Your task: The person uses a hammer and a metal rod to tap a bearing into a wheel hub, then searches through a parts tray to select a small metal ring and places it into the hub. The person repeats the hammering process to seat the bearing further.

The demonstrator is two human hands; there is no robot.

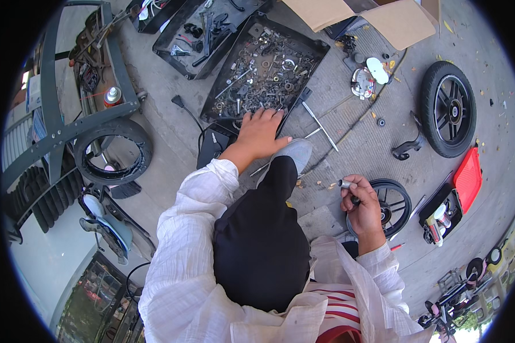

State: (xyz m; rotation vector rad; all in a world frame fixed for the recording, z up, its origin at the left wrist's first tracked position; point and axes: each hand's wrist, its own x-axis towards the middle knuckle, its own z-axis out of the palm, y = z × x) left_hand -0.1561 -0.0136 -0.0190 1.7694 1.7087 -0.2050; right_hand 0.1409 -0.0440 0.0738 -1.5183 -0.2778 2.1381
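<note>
My left hand [260,134] reaches over the near edge of a black tray [320,52] crowded with bolts, nuts, washers and small metal parts. Its fingers are stretched out and slightly spread, and the tips touch the pieces at the near end. Off to the right, my right hand [363,206] is closed round a short silver metal tube [344,184], whose end pokes out past the thumb and forefinger. Something small and dark [355,200] also shows between those fingers; its kind I cannot make out. Below this hand lies a black spoked wheel rim [405,197].
A second black tray [183,66] with tools adjoins at the back. A T-handle wrench [320,127] lies beside my shoe [294,151]. At right are a tyred wheel [449,108] and a toolbox with a red lid [468,180]. A loose tyre [86,151] and metal frame [54,134] stand left.
</note>
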